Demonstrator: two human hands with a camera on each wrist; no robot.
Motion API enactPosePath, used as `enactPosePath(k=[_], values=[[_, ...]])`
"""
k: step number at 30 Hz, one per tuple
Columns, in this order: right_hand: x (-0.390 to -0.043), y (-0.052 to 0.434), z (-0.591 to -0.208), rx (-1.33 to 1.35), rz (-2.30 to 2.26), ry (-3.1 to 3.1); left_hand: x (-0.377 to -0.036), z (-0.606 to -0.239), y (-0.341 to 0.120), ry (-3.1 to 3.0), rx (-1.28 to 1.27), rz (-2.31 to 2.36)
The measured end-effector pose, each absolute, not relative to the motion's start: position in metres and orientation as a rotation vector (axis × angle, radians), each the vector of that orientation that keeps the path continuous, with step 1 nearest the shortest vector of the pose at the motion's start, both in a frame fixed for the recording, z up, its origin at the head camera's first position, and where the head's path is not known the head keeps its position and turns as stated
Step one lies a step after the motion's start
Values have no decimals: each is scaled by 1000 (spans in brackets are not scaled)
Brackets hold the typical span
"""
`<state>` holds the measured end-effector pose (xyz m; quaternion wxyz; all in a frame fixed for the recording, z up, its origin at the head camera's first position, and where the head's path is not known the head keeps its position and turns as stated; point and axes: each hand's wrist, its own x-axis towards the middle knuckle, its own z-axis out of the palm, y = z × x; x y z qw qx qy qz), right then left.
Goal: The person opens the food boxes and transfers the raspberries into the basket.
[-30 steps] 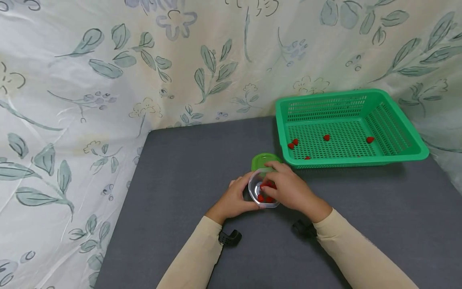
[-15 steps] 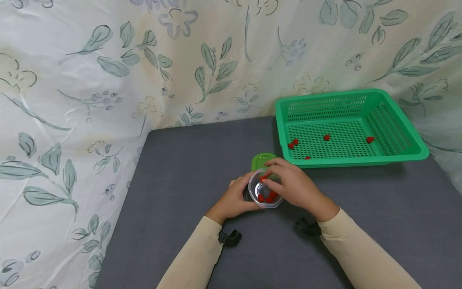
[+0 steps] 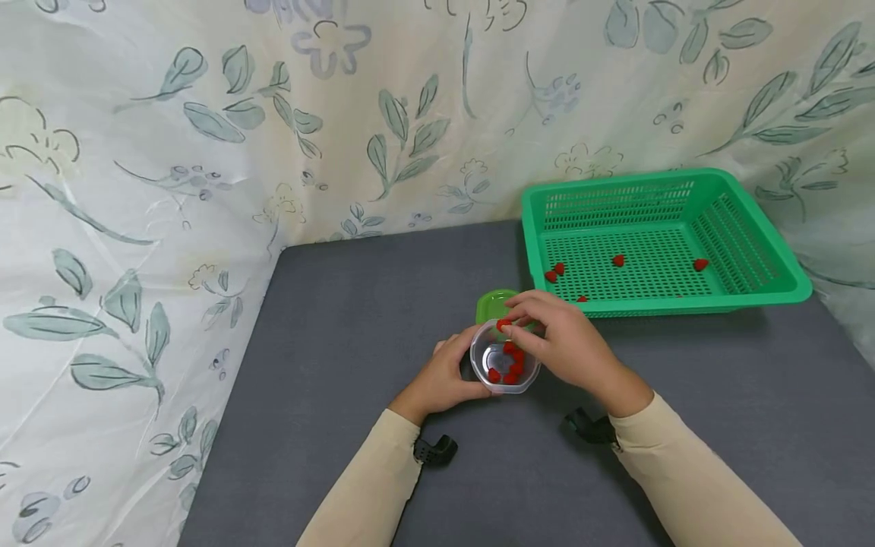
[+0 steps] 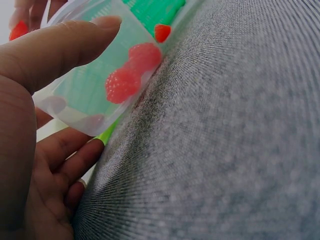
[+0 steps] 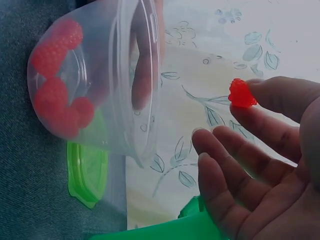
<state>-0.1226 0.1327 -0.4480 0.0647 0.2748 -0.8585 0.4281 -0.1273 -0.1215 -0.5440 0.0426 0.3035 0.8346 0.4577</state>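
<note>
A clear plastic container stands on the table, with several red raspberries lying in its bottom. My left hand holds it from the left, thumb along the near side and the fingers curling round the far side. Above the rim, my right hand pinches one raspberry between thumb and index finger. The other fingers of that hand are loosely bent and hold nothing. Behind the container lies a green lid, partly covered by the container and the right hand.
At the back right stands a green perforated basket, with several raspberries scattered on its floor. The table is covered in dark grey, and a floral sheet hangs behind it and to its left.
My right hand has come up out of the container and shifted slightly right, bringing a raspberry to rim level. The left hand and container have stayed put.
</note>
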Motion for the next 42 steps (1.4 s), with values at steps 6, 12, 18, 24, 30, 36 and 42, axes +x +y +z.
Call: enactPosePath(k=[6,12,18,24,30,36,42], values=[[-124,137,-446,837,1252,-2492,-126,-544,-121,2558,947,1419],[-125,141,-446,825,1200,-2430,-125,-545,-120,2558,947,1421],[-132,151,-447,754,1193,-2370,-125,-545,-120,2565,937,1413],[-141,165,-450,639,1143,-2359,-125,-546,-120,2568,942,1407],[-145,175,-450,497,1027,-2451,-126,-546,-120,2568,944,1414],[-146,178,-450,446,973,-2559,-126,-546,-121,2554,942,1421],[-146,179,-453,455,1001,-2585,-126,-546,-121,2556,933,1399]])
